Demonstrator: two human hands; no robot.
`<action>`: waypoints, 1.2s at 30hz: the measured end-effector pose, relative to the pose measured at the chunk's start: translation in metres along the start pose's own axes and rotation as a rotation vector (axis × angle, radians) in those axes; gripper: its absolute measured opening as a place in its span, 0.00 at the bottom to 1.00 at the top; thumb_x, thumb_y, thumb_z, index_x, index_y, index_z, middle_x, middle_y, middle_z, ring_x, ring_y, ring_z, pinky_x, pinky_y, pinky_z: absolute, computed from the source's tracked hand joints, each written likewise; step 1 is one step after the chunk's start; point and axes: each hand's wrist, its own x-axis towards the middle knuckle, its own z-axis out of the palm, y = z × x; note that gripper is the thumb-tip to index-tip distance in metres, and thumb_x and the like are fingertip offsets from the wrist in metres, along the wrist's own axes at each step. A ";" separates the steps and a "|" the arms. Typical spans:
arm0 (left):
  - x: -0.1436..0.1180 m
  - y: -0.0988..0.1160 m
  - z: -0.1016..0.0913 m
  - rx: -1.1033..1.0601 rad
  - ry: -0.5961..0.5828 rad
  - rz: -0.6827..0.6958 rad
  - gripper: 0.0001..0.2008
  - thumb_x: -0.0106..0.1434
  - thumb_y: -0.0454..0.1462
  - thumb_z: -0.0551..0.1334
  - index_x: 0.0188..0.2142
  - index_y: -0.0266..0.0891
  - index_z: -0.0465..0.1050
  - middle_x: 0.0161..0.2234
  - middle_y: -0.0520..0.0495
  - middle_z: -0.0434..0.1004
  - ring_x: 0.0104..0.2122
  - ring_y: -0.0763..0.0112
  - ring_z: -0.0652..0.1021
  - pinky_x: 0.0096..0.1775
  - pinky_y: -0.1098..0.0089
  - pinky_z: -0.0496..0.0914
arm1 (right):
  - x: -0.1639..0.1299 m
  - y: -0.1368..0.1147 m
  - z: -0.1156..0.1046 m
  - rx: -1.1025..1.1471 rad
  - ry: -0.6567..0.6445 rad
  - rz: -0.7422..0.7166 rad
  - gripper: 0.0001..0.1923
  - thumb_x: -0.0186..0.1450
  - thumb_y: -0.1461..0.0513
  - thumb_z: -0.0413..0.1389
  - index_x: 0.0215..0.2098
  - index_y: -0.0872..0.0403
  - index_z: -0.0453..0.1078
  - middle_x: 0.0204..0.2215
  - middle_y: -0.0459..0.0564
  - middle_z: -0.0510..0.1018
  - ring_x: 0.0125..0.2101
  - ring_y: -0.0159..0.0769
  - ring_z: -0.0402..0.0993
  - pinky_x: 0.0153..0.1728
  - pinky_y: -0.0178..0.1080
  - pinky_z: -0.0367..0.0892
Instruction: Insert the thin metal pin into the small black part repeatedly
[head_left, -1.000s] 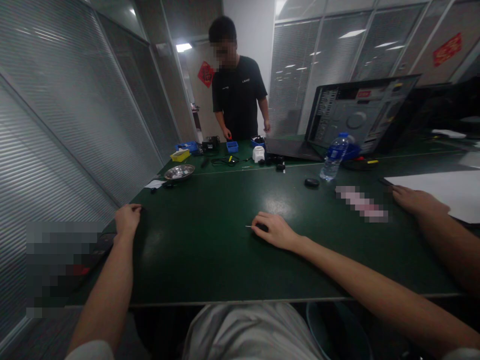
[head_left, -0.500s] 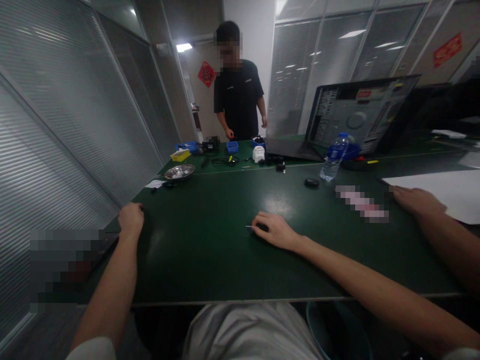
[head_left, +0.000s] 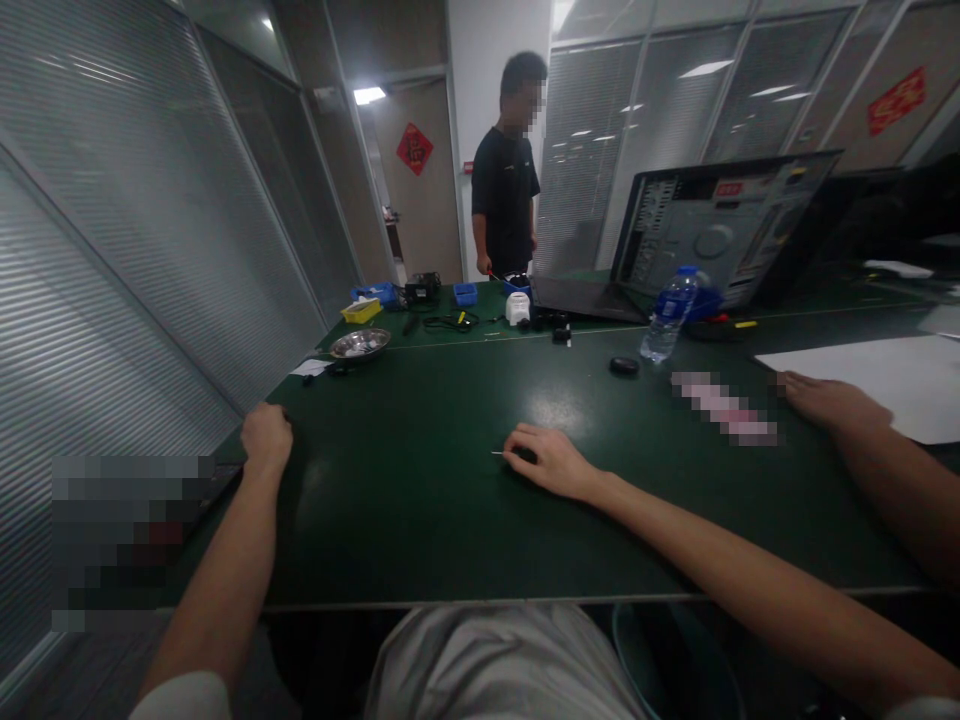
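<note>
My right hand point(head_left: 553, 462) rests on the green tabletop point(head_left: 405, 450), thumb and finger pinched together. A thin pale stick point(head_left: 496, 453) pokes out from those fingertips to the left; its kind is too small to tell. At the table's left edge lies my left hand point(head_left: 267, 438), curled closed with the fingers mostly hidden from me. Something small and dark shows at its far side, but I cannot make out what it is. A black oval object point(head_left: 624, 366) sits beyond my right hand.
A metal bowl point(head_left: 361, 345), a yellow tray point(head_left: 361, 311), a blue bin point(head_left: 465, 294) and cables stand at the back. Right of them are a water bottle point(head_left: 667, 315) and an open computer case point(head_left: 720, 235). Another person's hand point(head_left: 840, 402) lies by white paper point(head_left: 900, 385).
The person across the table has moved to the right and turned that way, holding something red. My left hand has shifted slightly right; my right hand has stayed in place.
</note>
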 end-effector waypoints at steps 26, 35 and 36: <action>-0.004 0.005 0.001 -0.009 0.032 -0.031 0.19 0.70 0.34 0.51 0.44 0.26 0.80 0.46 0.26 0.77 0.46 0.44 0.79 0.42 0.57 0.74 | 0.000 -0.002 -0.003 -0.008 -0.023 0.011 0.10 0.74 0.56 0.53 0.44 0.51 0.74 0.40 0.48 0.77 0.33 0.33 0.72 0.35 0.36 0.65; -0.004 0.000 -0.003 -0.168 0.041 -0.158 0.18 0.68 0.37 0.54 0.43 0.30 0.82 0.40 0.28 0.81 0.42 0.45 0.80 0.44 0.55 0.74 | 0.000 -0.001 -0.002 -0.008 -0.015 0.003 0.10 0.74 0.56 0.53 0.44 0.52 0.74 0.39 0.48 0.77 0.34 0.33 0.73 0.36 0.36 0.65; -0.005 0.000 -0.004 -0.178 0.043 -0.163 0.18 0.68 0.37 0.54 0.43 0.30 0.82 0.40 0.28 0.81 0.42 0.46 0.80 0.44 0.55 0.74 | 0.000 -0.001 -0.002 -0.007 -0.017 0.002 0.10 0.74 0.57 0.53 0.44 0.52 0.74 0.39 0.48 0.77 0.34 0.33 0.73 0.36 0.36 0.65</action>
